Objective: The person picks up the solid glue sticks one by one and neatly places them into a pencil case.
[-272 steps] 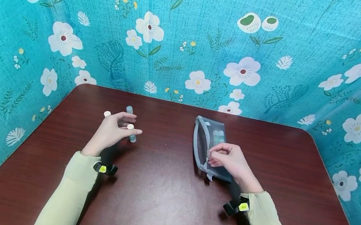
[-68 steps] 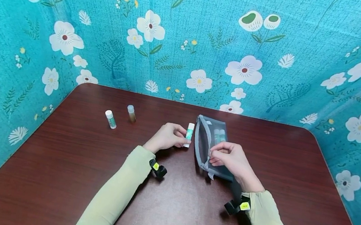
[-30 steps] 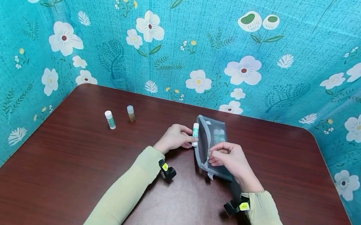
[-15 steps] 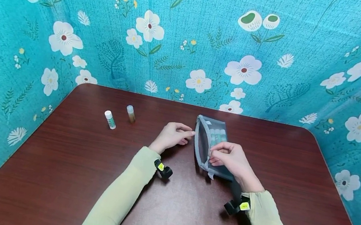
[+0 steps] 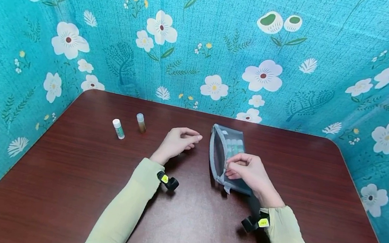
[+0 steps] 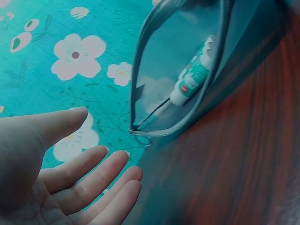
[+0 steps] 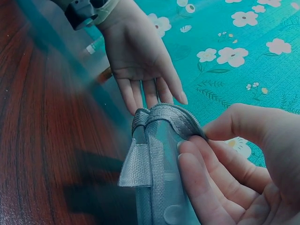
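A grey mesh zip pouch (image 5: 234, 135) lies unzipped, its mouth facing left. Thumb and fingers of my right hand (image 5: 250, 173) pinch the near edge of its opening, as the right wrist view confirms. Several glue sticks (image 6: 193, 75) with white and green bodies lie inside, seen through the mesh. My left hand (image 5: 174, 143) hovers left of the mouth, apart from it and holding nothing; the left wrist view shows its fingers loosely extended. Further left stand a white-capped green glue stick (image 5: 118, 129) and a clear-capped tube with a brownish body (image 5: 141, 123).
Everything rests on a dark reddish-brown wooden table (image 5: 172, 226). A blue flowered cloth (image 5: 199, 35) hangs around its back and sides. A small fabric tab (image 5: 227, 189) sticks out from the pouch's near end.
My left hand has carried a glue stick from the left to the pouch, let it go inside, and drawn back left. My right hand has stayed on the pouch's edge.
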### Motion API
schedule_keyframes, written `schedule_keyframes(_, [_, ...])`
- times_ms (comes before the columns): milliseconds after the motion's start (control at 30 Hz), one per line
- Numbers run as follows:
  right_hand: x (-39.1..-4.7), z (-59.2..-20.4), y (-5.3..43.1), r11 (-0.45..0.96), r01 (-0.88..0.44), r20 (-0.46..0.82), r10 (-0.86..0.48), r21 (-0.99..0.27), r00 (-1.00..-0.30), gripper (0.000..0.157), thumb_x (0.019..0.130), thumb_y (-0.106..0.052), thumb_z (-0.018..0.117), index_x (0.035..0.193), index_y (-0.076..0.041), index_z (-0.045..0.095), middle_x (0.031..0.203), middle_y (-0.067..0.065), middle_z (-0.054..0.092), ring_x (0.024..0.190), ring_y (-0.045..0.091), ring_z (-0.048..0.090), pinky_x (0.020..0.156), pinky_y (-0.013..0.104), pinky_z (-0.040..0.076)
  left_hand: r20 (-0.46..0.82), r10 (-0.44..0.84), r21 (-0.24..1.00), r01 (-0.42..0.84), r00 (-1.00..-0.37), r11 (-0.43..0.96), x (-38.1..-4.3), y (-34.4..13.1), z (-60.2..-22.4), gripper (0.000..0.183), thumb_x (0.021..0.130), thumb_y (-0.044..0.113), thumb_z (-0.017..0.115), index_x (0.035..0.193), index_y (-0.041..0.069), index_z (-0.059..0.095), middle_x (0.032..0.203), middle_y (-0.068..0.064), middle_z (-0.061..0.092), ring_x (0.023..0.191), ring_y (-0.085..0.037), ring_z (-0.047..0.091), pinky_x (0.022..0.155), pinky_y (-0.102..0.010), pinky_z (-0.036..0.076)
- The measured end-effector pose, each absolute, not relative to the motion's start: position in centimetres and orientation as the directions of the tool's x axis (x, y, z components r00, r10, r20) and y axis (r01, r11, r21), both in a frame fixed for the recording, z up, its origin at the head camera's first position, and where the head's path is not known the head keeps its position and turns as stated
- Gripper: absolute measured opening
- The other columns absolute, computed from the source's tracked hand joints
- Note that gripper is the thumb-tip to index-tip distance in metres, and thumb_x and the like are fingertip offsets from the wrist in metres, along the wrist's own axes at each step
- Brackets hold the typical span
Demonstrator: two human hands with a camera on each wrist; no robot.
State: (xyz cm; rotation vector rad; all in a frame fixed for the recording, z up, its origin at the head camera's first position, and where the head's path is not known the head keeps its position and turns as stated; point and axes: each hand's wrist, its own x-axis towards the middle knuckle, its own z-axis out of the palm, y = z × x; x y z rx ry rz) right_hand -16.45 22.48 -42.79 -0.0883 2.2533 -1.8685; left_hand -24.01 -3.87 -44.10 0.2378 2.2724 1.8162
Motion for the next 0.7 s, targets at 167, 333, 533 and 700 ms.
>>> schedule_keyframes(167, [-16.4,-42.8,22.5,0.188,0.089,-0.124,-0.182,-0.978,-0.975,0.023,0.093,-0.004,0.067,0.106,0.015,0.068,0.089,0.017,0.073,0.072,0.022,0.073,0.070,0.036,0.062,-0.034,0.234,0.979,0.015,-0.972,0.203,-24.0,-4.6,-43.6,0.039,0.094,0.036,0.075,0.121,0.008,0.072,0.111,-0.017,0.073,0.099,-0.034,0.070,0.088,-0.047,0.056])
schedule_keyframes(333, [-16.4,-42.8,22.5,0.192,0.091,-0.126,-0.183,-0.977,-0.975,0.023,0.094,-0.004,0.068,0.106,0.015,0.068,0.089,0.018,0.073,0.072,0.023,0.073,0.070,0.037,0.062,-0.001,0.193,0.978,0.039,-0.981,0.206,-24.2,-5.2,-43.2,0.039,0.095,0.035,0.075,0.122,0.007,0.072,0.109,-0.012,0.074,0.099,-0.034,0.071,0.088,-0.044,0.057])
schedule_keyframes(533, [-16.4,-42.7,22.4,0.196,0.099,-0.135,-0.180,-0.976,-0.974,0.023,0.094,-0.004,0.067,0.106,0.015,0.068,0.090,0.018,0.073,0.073,0.023,0.073,0.070,0.037,0.062,0.030,0.152,0.984,0.056,-0.988,0.170,-24.4,-6.0,-42.4,0.037,0.095,0.030,0.075,0.122,0.006,0.072,0.108,-0.012,0.074,0.102,-0.037,0.070,0.087,-0.035,0.058])
schedule_keyframes(700, [-16.4,-42.7,22.4,0.199,0.105,-0.141,-0.176,-0.974,-0.974,0.022,0.094,-0.005,0.067,0.106,0.014,0.068,0.090,0.018,0.073,0.073,0.023,0.072,0.071,0.037,0.062,0.054,0.128,0.986,0.073,-0.990,0.152,-24.2,-6.7,-41.7,0.038,0.095,0.029,0.076,0.124,0.004,0.071,0.109,-0.012,0.073,0.104,-0.038,0.069,0.088,-0.035,0.057])
